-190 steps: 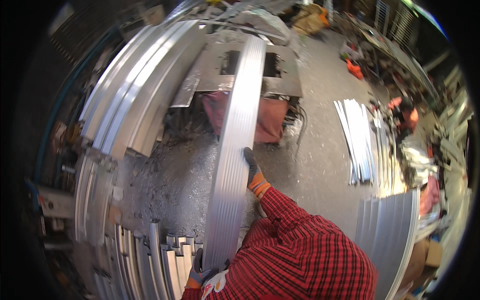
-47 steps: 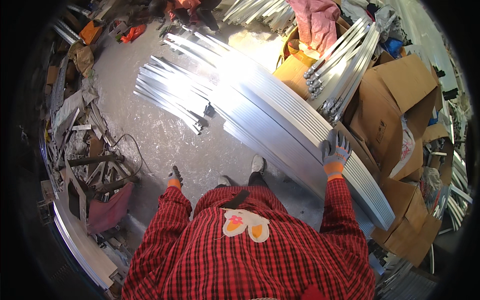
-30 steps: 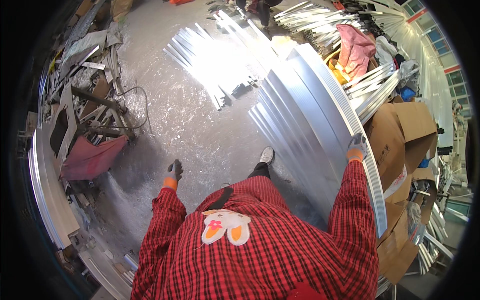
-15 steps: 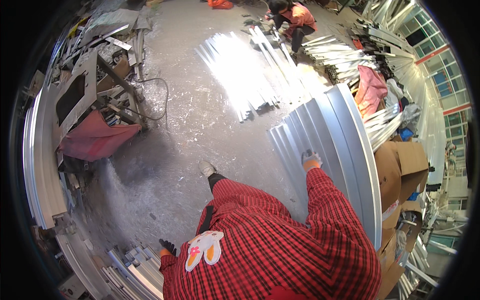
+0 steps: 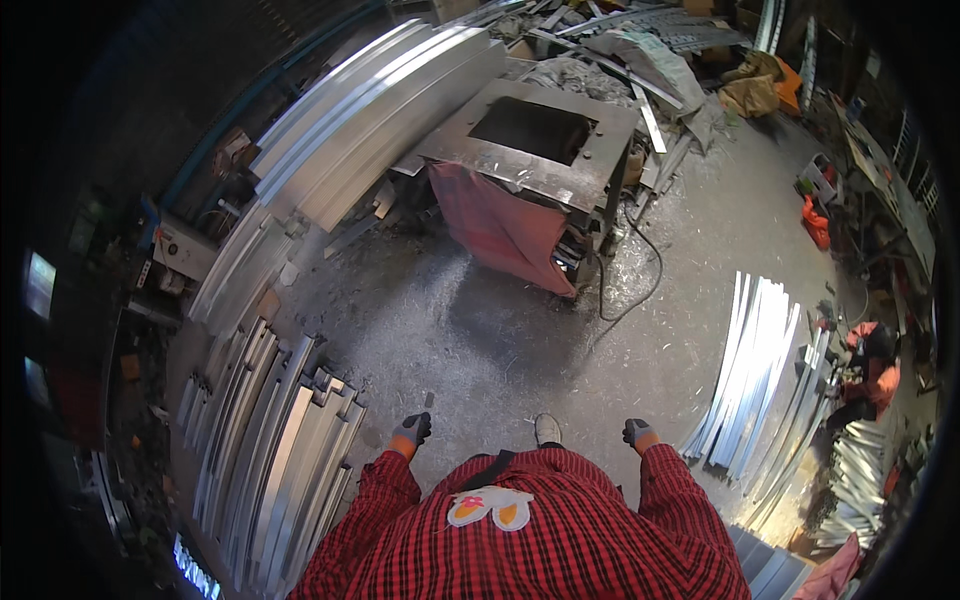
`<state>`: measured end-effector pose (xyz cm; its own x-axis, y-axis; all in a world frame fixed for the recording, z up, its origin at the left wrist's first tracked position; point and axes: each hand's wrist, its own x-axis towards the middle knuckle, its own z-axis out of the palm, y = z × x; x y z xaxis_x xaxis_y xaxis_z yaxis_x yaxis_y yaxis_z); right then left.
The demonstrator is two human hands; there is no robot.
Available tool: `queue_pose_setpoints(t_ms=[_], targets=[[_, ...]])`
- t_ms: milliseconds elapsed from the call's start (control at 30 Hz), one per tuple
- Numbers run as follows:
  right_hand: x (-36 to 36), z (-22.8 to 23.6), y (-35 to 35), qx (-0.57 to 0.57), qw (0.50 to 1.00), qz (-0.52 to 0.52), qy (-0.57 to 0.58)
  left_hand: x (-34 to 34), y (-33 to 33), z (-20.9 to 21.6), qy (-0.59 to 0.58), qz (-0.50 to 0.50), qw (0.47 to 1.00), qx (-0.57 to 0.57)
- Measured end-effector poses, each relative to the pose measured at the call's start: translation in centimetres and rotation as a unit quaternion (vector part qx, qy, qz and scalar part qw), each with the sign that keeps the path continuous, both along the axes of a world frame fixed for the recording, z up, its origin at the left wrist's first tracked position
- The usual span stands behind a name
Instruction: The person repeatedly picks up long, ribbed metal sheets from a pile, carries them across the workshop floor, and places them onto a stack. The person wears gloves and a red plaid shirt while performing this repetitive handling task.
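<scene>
Head view, hands: the left hand point(image 5: 411, 430) and the right hand point(image 5: 637, 433), both in grey gloves with orange cuffs, hang free at the person's sides with nothing grasped; the fingers look loosely curled.
Head view, nearest metal: a stack of long metal strips point(image 5: 270, 460) lies on the floor just beside the left hand; a second fan of strips point(image 5: 750, 380) lies near the right hand, apart from it.
Head view, machine: a steel work table point(image 5: 530, 150) with a dark square opening stands ahead, a red cloth point(image 5: 500, 225) draped down its front and a black cable point(image 5: 640, 280) trailing beside it.
Head view, floor: concrete floor point(image 5: 480, 330), littered with shavings.
Head view, co-worker: a person in orange point(image 5: 870, 360) crouches at the far right among more strips.
Step in hand (judged): walking empty-handed between piles.
Next move (judged): bending to a stack and closing both hands on one strip, well spaced for balance.
</scene>
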<state>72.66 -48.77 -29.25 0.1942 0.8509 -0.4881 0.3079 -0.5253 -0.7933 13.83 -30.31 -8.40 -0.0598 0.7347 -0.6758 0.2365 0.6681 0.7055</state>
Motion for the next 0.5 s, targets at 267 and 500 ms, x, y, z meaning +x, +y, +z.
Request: queue_pose_setpoints(t_ms=[267,500], targets=[[-4.7,11.3,23.6,-0.047,0.984,-0.116,0.125,-9.7,0.9,-5.4,0.142,-0.015,0.981,-0.134],[-14.5,7.9,28.1,-0.137,0.978,-0.072,0.141,-23.5,17.7,-7.4,0.140,0.259,0.951,-0.095]])
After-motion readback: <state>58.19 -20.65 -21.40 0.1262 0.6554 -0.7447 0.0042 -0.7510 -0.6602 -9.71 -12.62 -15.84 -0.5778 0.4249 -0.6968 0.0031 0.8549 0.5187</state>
